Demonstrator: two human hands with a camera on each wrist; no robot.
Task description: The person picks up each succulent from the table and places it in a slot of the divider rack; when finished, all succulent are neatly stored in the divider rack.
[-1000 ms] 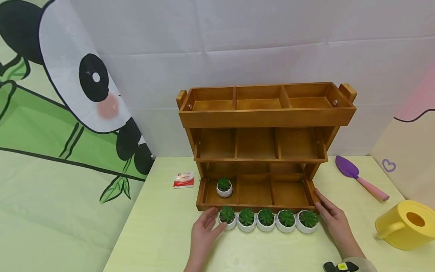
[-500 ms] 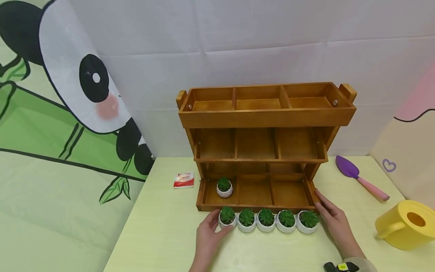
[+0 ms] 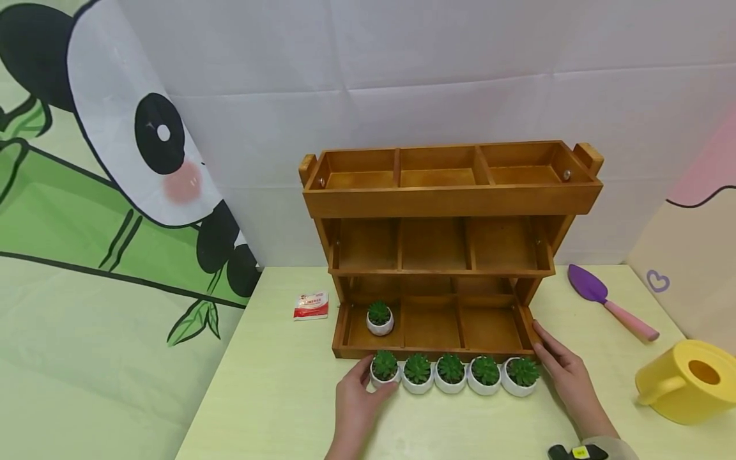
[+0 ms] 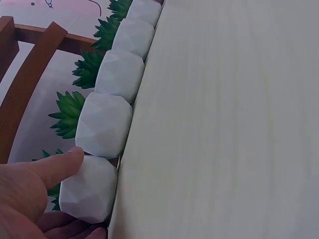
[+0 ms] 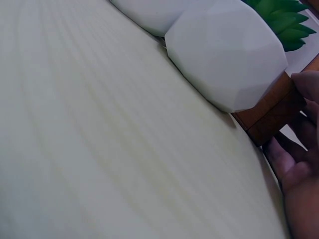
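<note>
My left hand [image 3: 358, 402] holds the leftmost potted succulent [image 3: 384, 367] of a row on the table. In the left wrist view its thumb lies on one side of that faceted white pot [image 4: 89, 191], with the fingers round the other side. The row of small green plants stands along the front edge of a brown wooden tiered shelf [image 3: 454, 200]. Another potted succulent [image 3: 379, 319] sits in the bottom tier's left compartment. At that tier's front right corner, my right hand [image 3: 569, 377] touches the wood with extended fingers; the right wrist view shows the shelf corner [image 5: 271, 112] against the thumb.
A purple trowel with a pink handle [image 3: 629, 319] lies right of the shelf. A yellow watering can [image 3: 684, 390] stands at the far right. To the shelf's left is a red and white packet [image 3: 311, 306]. A white cloth backdrop [image 3: 425, 83] hangs behind.
My left hand has moved slightly right and closed its thumb and fingers round the leftmost pot. The right hand has stayed at the shelf's corner.
</note>
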